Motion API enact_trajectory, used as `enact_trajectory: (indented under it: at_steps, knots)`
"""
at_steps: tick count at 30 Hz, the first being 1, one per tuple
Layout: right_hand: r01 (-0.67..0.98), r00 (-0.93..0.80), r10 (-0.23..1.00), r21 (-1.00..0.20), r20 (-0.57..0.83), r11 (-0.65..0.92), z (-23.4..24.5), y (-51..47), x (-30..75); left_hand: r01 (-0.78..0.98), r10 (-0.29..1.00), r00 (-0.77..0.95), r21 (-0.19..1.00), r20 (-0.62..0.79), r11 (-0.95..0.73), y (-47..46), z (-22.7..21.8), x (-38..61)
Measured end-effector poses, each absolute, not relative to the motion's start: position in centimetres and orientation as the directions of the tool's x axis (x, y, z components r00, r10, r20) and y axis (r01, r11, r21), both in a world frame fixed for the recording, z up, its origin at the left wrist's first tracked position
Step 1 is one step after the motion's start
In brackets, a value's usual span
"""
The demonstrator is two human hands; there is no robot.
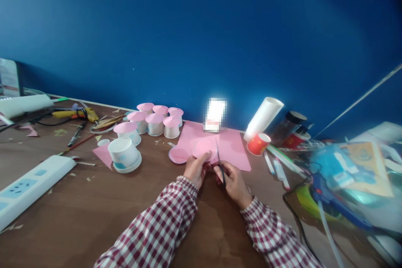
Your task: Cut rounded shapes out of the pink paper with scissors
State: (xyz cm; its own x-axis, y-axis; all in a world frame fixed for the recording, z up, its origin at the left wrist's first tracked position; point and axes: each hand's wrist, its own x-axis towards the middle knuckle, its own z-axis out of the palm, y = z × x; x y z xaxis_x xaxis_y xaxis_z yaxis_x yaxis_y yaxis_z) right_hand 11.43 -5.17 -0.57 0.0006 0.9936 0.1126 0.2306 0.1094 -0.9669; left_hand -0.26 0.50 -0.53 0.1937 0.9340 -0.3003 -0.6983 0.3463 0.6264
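Observation:
My left hand (197,169) pinches a pale pink piece of paper (203,146) between thumb and fingers. The fingers of my right hand (235,182) are wrapped around a pair of scissors (219,160), whose blade points up and away at the paper's right side. Beneath both lies a larger pink paper sheet (237,144) on the table. A round pink paper piece (176,155) rests just left of my left hand. Parts of the scissors' handles are hidden by my fingers.
Several white paper cups topped with pink paper discs (154,119) stand at back left, near a plain white cup (121,150). A power strip (34,184) and yellow glue gun (89,115) lie left. Right are a red cup (259,144), white roll (265,117) and blue glue gun (336,201).

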Motion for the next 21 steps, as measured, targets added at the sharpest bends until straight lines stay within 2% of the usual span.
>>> enact_trajectory:
  at_steps: [21]
  knots:
    - [0.233,-0.004,0.996,-0.969,0.089,0.087,-0.49,-5.19,11.36,-0.695,0.925,0.170,0.623,-0.341,0.358,0.56,-0.17,-0.40]
